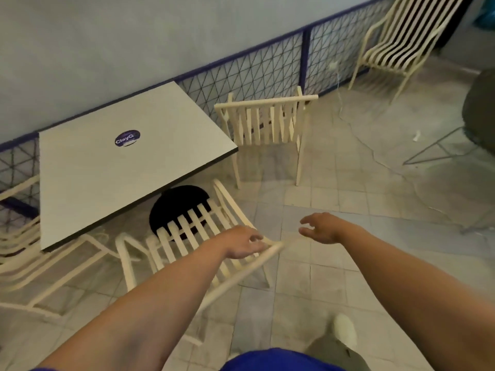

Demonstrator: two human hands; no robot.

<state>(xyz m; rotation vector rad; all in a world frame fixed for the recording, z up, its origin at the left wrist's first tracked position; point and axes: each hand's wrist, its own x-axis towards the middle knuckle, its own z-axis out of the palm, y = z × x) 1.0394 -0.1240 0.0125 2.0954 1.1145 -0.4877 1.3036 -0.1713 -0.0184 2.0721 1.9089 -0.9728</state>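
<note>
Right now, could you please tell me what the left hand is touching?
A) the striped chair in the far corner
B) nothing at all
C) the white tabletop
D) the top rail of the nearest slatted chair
D: the left hand grips the top rail of the nearest slatted chair, while the right hand hangs free beside it.

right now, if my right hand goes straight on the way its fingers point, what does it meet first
Probably the top rail of the near chair, just beside where the left hand grips it. The right hand is open, fingers aimed there. Depth is unclear, so it may pass above.
</note>
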